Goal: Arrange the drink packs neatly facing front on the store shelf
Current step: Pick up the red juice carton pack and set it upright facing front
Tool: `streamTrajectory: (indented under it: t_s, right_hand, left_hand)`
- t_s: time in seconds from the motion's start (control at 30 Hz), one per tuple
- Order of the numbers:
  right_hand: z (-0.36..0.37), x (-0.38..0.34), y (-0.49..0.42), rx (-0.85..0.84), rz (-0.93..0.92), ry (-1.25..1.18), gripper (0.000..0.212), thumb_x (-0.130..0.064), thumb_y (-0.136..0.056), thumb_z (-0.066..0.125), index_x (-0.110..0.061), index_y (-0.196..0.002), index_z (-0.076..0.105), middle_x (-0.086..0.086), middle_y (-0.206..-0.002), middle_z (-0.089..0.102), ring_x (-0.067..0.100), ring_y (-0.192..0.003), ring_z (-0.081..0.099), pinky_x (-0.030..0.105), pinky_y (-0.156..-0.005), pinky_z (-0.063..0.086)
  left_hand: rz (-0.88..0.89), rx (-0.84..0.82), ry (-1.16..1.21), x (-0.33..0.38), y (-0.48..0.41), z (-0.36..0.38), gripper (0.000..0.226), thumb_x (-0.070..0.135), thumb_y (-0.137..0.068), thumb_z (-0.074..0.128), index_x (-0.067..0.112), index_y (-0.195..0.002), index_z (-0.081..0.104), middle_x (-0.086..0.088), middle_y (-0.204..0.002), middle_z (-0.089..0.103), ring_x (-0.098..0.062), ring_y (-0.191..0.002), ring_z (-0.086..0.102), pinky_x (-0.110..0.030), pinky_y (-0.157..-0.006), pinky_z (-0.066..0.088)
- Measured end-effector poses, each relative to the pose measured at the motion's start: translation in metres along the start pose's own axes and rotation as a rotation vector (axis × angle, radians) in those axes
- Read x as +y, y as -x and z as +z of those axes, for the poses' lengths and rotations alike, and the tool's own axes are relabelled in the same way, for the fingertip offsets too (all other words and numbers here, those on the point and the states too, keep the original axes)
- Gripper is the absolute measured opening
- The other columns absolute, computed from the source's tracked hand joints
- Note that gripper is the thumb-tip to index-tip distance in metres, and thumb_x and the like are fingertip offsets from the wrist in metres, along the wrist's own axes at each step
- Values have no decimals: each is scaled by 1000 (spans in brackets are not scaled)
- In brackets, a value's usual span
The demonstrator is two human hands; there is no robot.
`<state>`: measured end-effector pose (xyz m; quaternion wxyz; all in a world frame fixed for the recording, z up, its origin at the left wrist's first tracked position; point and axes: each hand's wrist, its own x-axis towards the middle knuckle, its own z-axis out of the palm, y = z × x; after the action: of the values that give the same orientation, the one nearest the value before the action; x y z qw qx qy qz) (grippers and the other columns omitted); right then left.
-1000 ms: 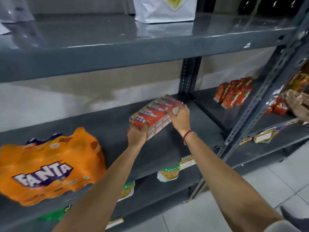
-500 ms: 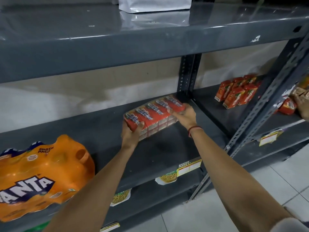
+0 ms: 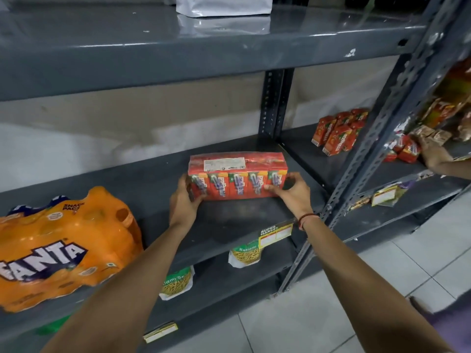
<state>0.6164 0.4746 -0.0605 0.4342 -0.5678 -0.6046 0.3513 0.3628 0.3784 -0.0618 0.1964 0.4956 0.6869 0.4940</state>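
A shrink-wrapped red pack of juice cartons (image 3: 237,178) stands on the middle grey shelf (image 3: 229,225), its row of carton fronts turned toward me. My left hand (image 3: 184,200) grips its left end and my right hand (image 3: 293,191) grips its right lower corner. A large orange Fanta pack (image 3: 61,245) lies tilted at the shelf's left front. Several loose red juice cartons (image 3: 336,131) stand in the bay to the right.
A metal upright (image 3: 369,154) separates the two bays. Another person's hand (image 3: 433,154) touches small red packs (image 3: 405,150) at far right. Snack bags (image 3: 246,254) hang on the lower shelf. A white bag (image 3: 224,5) sits on the top shelf. Tiled floor lies below right.
The red pack went from held tilted above the shelf to standing square on it, fronts facing me. Both hands shifted to its ends. My view moved closer and left.
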Motion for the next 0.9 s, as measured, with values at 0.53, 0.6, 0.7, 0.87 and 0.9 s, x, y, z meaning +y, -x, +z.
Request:
streamTrajectory:
  t_s: [0.53,0.6,0.7,0.87,0.9]
  right_hand:
    - [0,-36,5,-175,144,-335,61,-61,-87,42,-9,-115,55,8,-102,68,12,-82,71,16,-65,51]
    - [0,-29,20,-72,125,-269,49,-55,-89,47,-15,-116,53,8,-118,59,16,-100,63,21,-81,47]
    - [8,-26,55,125,20,-198,39,-42,-93,50,-9,-111,60,7,-111,56,12,-94,57,1,-73,40]
    - [43,-34,115,350,-91,-156,29,-28,-95,50,-3,-100,65,7,-90,56,9,-76,57,13,-70,45]
    - [50,-36,124,364,-117,-151,28,-28,-95,49,-5,-97,65,6,-85,55,7,-73,55,12,-68,42]
  left_hand:
    - [-107,-304,236,53,52,72,117,45,-61,82,22,-148,8,-3,-150,32,-18,-137,31,-39,-113,28]
    - [-113,-358,208,49,45,76,132,47,-53,86,23,-148,-2,-4,-154,23,-18,-141,25,-43,-115,25]
    - [-83,-443,135,44,32,74,144,45,-44,90,23,-147,-10,-4,-155,21,-20,-141,25,-46,-115,26]
    - [67,-583,-50,29,12,49,119,45,-53,86,24,-147,17,-1,-143,48,-18,-129,46,-40,-110,35]
    - [97,-610,-101,25,10,40,105,46,-57,83,24,-144,28,-1,-138,53,-16,-124,51,-40,-108,37]
